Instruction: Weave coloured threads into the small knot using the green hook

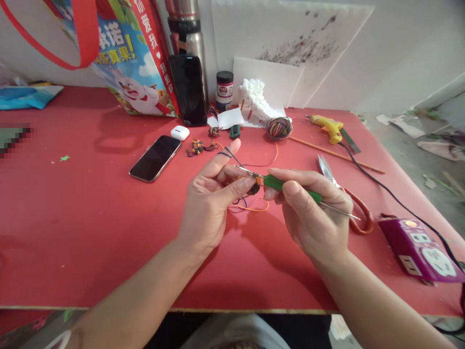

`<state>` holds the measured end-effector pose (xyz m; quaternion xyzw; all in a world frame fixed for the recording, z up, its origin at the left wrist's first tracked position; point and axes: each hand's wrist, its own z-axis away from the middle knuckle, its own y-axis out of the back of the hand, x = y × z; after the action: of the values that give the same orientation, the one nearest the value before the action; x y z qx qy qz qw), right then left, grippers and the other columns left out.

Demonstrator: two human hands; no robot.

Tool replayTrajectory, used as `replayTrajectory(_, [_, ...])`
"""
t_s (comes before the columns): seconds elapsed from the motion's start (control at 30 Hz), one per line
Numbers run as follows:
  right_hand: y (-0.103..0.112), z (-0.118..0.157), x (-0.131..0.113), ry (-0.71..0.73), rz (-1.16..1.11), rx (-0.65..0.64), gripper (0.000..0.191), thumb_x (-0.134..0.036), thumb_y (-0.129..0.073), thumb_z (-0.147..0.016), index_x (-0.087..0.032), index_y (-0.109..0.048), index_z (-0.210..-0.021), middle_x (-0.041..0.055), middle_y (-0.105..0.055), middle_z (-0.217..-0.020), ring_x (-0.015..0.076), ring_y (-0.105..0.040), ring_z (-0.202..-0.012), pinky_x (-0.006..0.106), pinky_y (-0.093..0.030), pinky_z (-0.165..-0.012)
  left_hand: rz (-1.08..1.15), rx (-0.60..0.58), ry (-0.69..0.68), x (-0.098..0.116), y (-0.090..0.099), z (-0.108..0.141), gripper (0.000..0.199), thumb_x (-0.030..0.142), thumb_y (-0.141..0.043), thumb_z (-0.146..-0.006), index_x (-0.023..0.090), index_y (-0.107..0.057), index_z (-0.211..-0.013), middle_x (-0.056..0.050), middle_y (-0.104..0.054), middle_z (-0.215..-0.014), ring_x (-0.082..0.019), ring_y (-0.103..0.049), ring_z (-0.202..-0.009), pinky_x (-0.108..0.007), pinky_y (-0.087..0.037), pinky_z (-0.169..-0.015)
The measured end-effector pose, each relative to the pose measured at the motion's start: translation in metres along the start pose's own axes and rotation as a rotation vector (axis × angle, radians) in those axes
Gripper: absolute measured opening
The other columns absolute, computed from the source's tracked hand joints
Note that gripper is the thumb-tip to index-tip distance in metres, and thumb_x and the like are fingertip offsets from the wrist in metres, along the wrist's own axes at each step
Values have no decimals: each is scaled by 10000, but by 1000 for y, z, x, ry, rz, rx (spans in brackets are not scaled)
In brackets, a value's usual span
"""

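Observation:
Between the thumb and fingers of my left hand (209,196) is a small crochet piece (255,186) in dark and orange yarn, partly hidden by the fingertips. Dark yarn (227,152) loops round my raised left index finger and runs down to the piece. My right hand (314,206) grips a crochet hook (274,182) by its green handle, with the thin metal end sticking out behind. The hook's tip meets the top of the piece. Loose orange yarn (261,208) curls on the table below. A multicoloured yarn ball (279,128) lies beyond my hands.
On the red table (90,232) lie a phone (155,158), a white earphone case (180,132) and a small crocheted bit (197,147). To the right are scissors (363,211), a yellow glue gun (327,127) and a purple power box (417,247). A bag (140,72) stands behind.

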<state>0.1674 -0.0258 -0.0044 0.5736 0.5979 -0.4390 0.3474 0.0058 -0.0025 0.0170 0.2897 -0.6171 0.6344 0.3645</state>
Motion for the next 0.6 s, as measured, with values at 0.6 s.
replayTrajectory(0.6, [-7, 5, 10, 411, 324, -65, 369, -164, -691, -1002, -297, -754, -1340, 73, -825, -1048, 236, -776, -888, 425, -651, -781, 144, 16, 189, 4, -4, 1, 405, 78, -903, -683, 224, -801, -1047, 64, -674, -676, -107, -663, -673, -233, -558, -678])
